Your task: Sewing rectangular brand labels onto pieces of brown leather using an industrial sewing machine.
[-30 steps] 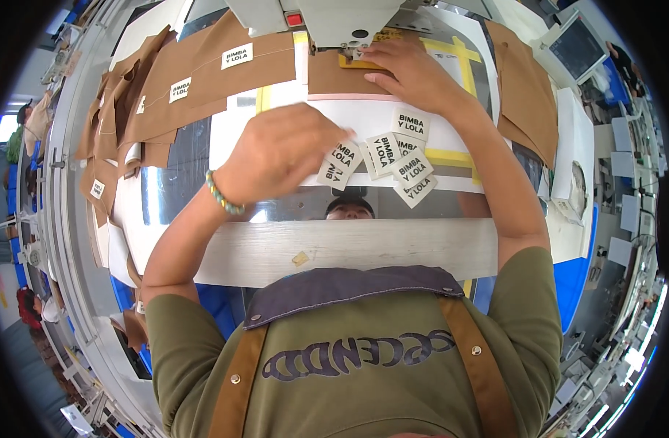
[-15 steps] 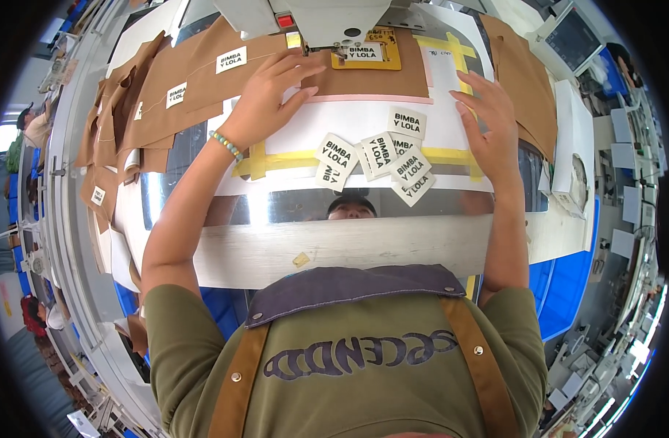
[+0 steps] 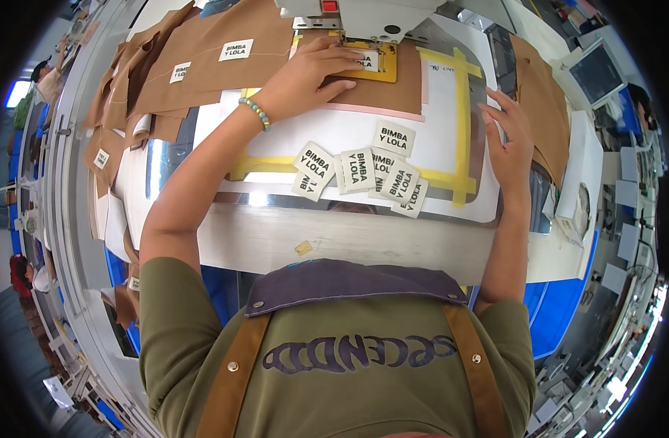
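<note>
Fingers [image 3: 339, 55] of the left hand [image 3: 302, 79] reach out flat and slightly spread toward two o'clock, thumb set apart, pinching nothing; whether they press or only hover, I cannot tell. Taking every hour from that hand, the tips overlap a yellow template [image 3: 382, 77] at three o'clock and partly cover the white label [image 3: 368, 61] showing in its window. Around the template lies a brown panel [image 3: 384, 96]. Between one and two o'clock, right above the template, hangs the sewing machine head [image 3: 367, 16].

The right hand [image 3: 507, 130], at half past three, is loosely curled with a gap beside the thumb — no object visible in it. Loose labels [image 3: 360, 171] overlap at five o'clock; a brown strip [image 3: 203, 69] bearing more lies toward nine.

The likeliest trouble, I judge, is a sideways drag from the left fingers, setting template and label crooked. Worse, with the tips this near the machine head, an untimely start could catch them. A dropped forearm might also scatter the loose labels.
</note>
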The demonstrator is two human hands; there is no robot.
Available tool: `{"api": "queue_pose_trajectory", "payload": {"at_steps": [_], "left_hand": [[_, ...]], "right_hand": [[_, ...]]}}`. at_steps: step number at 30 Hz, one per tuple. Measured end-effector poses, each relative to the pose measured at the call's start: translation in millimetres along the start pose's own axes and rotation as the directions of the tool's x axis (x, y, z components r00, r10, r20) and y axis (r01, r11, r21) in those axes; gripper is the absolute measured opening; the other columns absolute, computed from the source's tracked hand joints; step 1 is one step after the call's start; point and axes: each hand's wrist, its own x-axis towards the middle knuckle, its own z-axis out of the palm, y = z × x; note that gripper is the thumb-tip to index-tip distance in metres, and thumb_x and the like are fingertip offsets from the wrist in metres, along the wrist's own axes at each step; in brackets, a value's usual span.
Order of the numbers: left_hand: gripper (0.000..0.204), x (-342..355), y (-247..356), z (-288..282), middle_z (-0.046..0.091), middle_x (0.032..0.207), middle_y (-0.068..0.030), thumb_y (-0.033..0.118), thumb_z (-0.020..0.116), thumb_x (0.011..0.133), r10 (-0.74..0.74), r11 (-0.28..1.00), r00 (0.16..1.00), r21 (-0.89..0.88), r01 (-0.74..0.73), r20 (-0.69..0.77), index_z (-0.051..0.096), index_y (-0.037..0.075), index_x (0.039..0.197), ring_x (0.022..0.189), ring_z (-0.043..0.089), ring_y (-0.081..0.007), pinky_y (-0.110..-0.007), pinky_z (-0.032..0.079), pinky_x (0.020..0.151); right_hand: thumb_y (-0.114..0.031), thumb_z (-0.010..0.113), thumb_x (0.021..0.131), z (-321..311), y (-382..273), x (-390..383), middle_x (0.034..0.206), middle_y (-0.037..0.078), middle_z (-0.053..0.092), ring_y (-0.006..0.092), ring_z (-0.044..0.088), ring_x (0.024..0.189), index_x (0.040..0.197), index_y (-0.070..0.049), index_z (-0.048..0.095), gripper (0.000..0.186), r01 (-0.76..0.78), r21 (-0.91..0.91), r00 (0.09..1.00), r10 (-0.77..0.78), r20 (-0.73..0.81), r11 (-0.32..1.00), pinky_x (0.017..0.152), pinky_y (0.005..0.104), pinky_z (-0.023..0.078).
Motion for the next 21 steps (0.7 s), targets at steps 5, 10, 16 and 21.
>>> {"api": "queue_pose_trajectory", "payload": {"at_steps": [5,10,16,21], "left_hand": [[0.039,4.2,1.3,1.2,0.065,0.153,-0.0009,0.021,0.075,0.1,0.017,1.0,1.0,-0.003,-0.017,-0.001,0.075,0.011,0.137,0.125,0.054,-0.0304,-0.044,0.046,0.118],[0.039,6.3,-0.5,4.8,0.064,0.155,-0.0002,0.021,0.074,0.1,0.059,0.996,0.998,0.066,-0.058,-0.013,0.075,0.012,0.138,0.118,0.054,-0.0287,-0.043,0.044,0.118],[0.036,8.0,-3.2,5.5,0.067,0.151,-0.0011,0.022,0.074,0.1,0.086,0.996,0.996,0.038,-0.086,-0.008,0.076,0.012,0.135,0.123,0.057,-0.0291,-0.044,0.044,0.117],[0.036,8.0,-1.5,4.1,0.067,0.15,-0.0022,0.022,0.074,0.1,0.101,0.992,0.995,0.077,-0.1,-0.007,0.076,0.012,0.134,0.125,0.058,-0.029,-0.044,0.044,0.117]], "right_hand": [[-0.013,0.069,0.104,6.0,5.4,0.0,0.135,0.006,0.076,0.0295,0.064,0.134,0.113,-0.006,0.081,0.018,-0.013,0.04,1.0,0.013,0.006,0.999,0.119,0.0466,0.044],[-0.008,0.067,0.104,8.9,7.7,0.3,0.136,0.009,0.075,0.0291,0.064,0.136,0.116,-0.003,0.081,0.019,-0.027,0.055,0.999,0.025,0.042,0.998,0.115,0.0409,0.047],[-0.011,0.068,0.104,9.7,7.6,1.0,0.131,0.007,0.077,0.0298,0.065,0.133,0.113,-0.005,0.081,0.017,-0.029,0.072,1.0,0.03,-0.002,0.997,0.115,0.0431,0.047],[-0.011,0.068,0.104,9.7,7.7,0.1,0.131,0.007,0.077,0.0291,0.065,0.132,0.113,-0.005,0.081,0.017,-0.028,0.051,1.0,0.028,-0.004,0.998,0.114,0.0432,0.048]]}}
